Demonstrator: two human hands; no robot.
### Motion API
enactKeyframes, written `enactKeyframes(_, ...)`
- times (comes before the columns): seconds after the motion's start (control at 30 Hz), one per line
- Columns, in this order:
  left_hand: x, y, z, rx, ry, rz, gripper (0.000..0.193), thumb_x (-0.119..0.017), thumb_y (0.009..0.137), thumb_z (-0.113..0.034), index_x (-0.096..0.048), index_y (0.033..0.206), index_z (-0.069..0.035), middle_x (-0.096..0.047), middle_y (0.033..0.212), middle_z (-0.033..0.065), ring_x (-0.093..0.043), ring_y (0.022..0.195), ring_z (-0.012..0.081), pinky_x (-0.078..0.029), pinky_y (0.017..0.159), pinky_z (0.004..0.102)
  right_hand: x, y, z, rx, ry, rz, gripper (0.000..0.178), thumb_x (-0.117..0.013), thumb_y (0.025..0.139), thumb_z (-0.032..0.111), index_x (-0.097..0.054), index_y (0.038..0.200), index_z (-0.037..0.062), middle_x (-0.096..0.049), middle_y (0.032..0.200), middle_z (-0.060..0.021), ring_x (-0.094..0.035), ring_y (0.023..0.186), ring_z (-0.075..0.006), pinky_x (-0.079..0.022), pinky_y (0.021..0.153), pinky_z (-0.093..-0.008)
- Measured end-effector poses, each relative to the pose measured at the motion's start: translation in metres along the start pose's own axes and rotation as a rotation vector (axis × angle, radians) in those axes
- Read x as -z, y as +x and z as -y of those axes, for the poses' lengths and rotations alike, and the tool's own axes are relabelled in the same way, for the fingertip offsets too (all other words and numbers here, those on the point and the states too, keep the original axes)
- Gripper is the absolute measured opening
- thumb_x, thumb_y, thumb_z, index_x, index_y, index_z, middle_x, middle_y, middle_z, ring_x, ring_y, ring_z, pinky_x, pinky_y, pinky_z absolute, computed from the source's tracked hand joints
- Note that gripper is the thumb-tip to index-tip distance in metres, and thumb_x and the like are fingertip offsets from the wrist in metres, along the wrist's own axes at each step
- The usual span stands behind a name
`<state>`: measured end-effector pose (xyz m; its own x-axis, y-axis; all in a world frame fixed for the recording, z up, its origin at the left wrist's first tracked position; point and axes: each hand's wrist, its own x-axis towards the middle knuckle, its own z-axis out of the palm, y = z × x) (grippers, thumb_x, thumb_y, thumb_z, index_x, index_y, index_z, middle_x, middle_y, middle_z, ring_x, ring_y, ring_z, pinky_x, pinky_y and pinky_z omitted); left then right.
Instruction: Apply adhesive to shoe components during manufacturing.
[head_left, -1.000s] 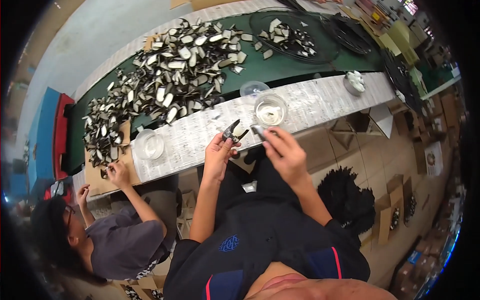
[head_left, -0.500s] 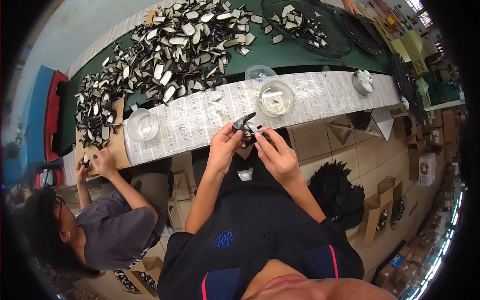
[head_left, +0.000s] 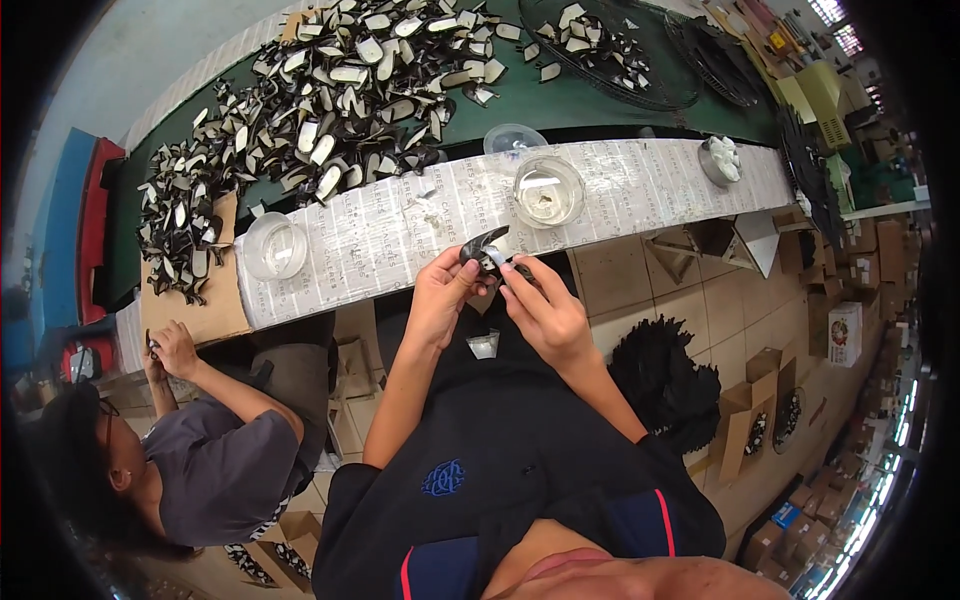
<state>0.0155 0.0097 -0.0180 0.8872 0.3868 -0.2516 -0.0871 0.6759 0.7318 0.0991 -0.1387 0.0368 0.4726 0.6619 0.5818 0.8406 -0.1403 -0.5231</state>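
My left hand (head_left: 441, 291) and my right hand (head_left: 541, 306) meet just below the paper-covered bench edge (head_left: 400, 235). Together they pinch a small curved black piece (head_left: 483, 248) with a pale inner face. The left fingers grip its lower left end, the right fingertips press on its right side. A clear round bowl (head_left: 547, 190) with pale bits stands on the bench right above my hands. A large heap of black-and-cream curved pieces (head_left: 330, 90) covers the green surface behind.
Another clear bowl (head_left: 273, 246) sits at bench left, a white cup (head_left: 720, 160) at the right. A seated person (head_left: 200, 450) on my left handles a small piece. Wire baskets (head_left: 610, 50) stand far right. A black bundle (head_left: 665, 385) and cardboard boxes lie on the tiled floor.
My hands have come closer together on the black piece and sit slightly nearer my body. The view has shifted, so the bench and heap appear higher.
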Motion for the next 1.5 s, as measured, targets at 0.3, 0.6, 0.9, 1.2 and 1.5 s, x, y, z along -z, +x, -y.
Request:
enactKeyframes(0.3,0.007,0.001,0.004,0.006,0.071,0.001,0.027,-0.062,0.096,-0.015,-0.059,0.117,0.002,-0.069,0.095,0.0071,-0.065,0.080,0.0114,-0.051,0.068,0.0220,0.011,0.004,0.010,-0.128,0.096,-0.045,0.028,-0.072,0.079,-0.005,-0.070,0.107,-0.0026,-0.066,0.107,-0.0157,-0.067,0.089,-0.0252,-0.055,0.077,-0.0312)
enactKeyframes(0.6,0.022,0.001,0.010,0.029,0.087,-0.009,0.027,-0.062,0.097,-0.015,-0.058,0.117,0.003,-0.068,0.098,0.0081,-0.067,0.083,0.0143,-0.051,0.067,0.0243,0.026,0.006,0.017,-0.146,0.103,-0.052,0.031,-0.072,0.079,-0.003,-0.068,0.110,-0.0014,-0.064,0.107,-0.0149,-0.067,0.087,-0.0253,-0.055,0.072,-0.0321)
enactKeyframes(0.9,0.008,-0.006,0.006,0.024,0.114,0.013,0.024,-0.064,0.095,-0.013,-0.060,0.113,0.001,-0.069,0.092,0.0074,-0.066,0.077,0.0118,-0.053,0.067,0.0227,0.019,0.006,0.004,-0.084,0.079,0.033,0.031,-0.072,0.081,0.000,-0.067,0.112,0.0020,-0.063,0.110,-0.0141,-0.067,0.077,-0.0248,-0.056,0.066,-0.0328)
enactKeyframes(1.2,0.001,-0.007,0.007,0.035,0.145,0.018,0.023,-0.066,0.094,-0.015,-0.061,0.110,-0.001,-0.069,0.092,0.0059,-0.065,0.077,0.0109,-0.052,0.067,0.0223,0.019,0.005,-0.001,-0.059,0.040,0.059,0.029,-0.071,0.082,0.002,-0.067,0.111,0.0027,-0.063,0.108,-0.0145,-0.068,0.079,-0.0268,-0.056,0.066,-0.0337)
enactKeyframes(1.5,-0.001,-0.007,0.008,0.031,0.157,0.018,0.022,-0.067,0.093,-0.014,-0.060,0.109,-0.001,-0.068,0.093,0.0054,-0.065,0.079,0.0109,-0.053,0.069,0.0228,0.022,0.004,-0.003,-0.117,-0.054,0.023,0.028,-0.071,0.083,0.004,-0.067,0.111,0.0023,-0.062,0.107,-0.0137,-0.067,0.078,-0.0264,-0.055,0.065,-0.0343)
